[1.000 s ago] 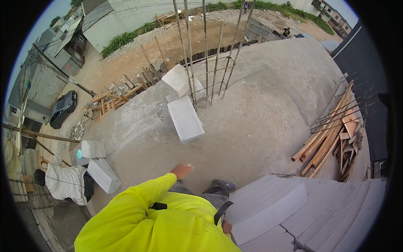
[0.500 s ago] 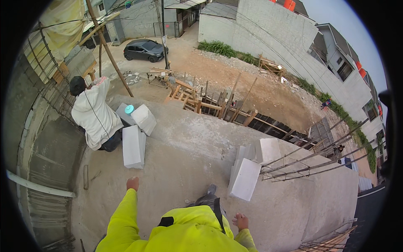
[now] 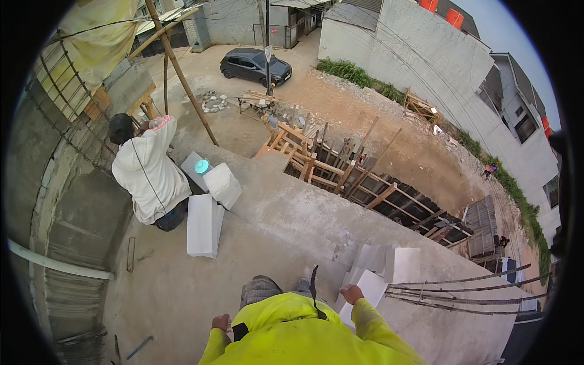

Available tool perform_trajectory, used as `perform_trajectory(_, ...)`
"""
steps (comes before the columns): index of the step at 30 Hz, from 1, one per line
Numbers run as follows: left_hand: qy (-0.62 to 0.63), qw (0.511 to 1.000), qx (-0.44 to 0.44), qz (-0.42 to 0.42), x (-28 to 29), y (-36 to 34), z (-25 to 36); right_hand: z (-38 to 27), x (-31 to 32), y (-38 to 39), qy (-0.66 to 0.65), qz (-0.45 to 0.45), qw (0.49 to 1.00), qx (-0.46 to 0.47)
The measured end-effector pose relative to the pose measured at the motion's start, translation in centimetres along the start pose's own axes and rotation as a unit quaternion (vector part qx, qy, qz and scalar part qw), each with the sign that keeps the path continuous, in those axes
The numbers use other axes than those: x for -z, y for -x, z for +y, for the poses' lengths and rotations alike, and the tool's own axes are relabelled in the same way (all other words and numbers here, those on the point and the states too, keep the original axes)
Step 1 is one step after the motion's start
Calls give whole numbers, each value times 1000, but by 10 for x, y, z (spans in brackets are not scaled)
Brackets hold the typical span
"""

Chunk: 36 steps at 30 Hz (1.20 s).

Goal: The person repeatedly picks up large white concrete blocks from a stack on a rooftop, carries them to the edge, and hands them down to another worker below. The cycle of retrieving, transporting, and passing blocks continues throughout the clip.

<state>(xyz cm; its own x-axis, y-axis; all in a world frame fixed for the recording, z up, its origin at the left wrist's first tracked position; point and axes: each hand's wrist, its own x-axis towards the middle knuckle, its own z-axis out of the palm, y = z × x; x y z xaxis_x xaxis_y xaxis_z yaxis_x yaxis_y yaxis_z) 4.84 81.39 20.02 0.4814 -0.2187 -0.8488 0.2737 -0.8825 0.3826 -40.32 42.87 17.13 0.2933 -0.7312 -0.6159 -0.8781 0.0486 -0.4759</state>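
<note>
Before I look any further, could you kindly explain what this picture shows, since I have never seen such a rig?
There is no machine here: two bare hands do the work. The picture comes from a wide fisheye camera on the person's head, looking down, hence the dark rim and bent edges.

The bright yellow long-sleeved top is the wearer's own. The left hand is curled beside it; the right hand overlaps a white rectangular block, though I cannot tell whether they touch. I see nothing held in either grip.

On the grey concrete surface stand more white blocks at left, by a turquoise round container and a co-worker in a white hooded top.
</note>
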Motion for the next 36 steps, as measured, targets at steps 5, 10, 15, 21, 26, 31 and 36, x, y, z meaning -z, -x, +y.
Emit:
perform_trajectory(5, 214, 976, -22, 38, 17, -19, 136, -121, 61, -104, 43, 21, 997, 54)
perform_trajectory(10, 181, 982, -50, 4, 40, -111, 177, -229, 73, -176, -86, 47, 987, 128)
perform_trajectory(15, -136, 986, -91, -2, 125, -182, 219, -282, 53, -192, -128, 58, 987, 75)
perform_trajectory(21, 47, 998, 29, 37, 209, -223, 354, -300, 38, -172, -190, 25, 979, -65)
perform_trajectory(26, 94, 995, -16, 6, 210, -274, 463, -302, 35, -206, -121, 11, 987, -109)
perform_trajectory(31, 138, 990, -30, -29, 168, -306, 522, -336, 61, -297, -136, -31, 982, -123)
perform_trajectory(36, 47, 996, 59, -52, 140, -332, 584, -403, 130, -426, -98, 5, 994, -43)
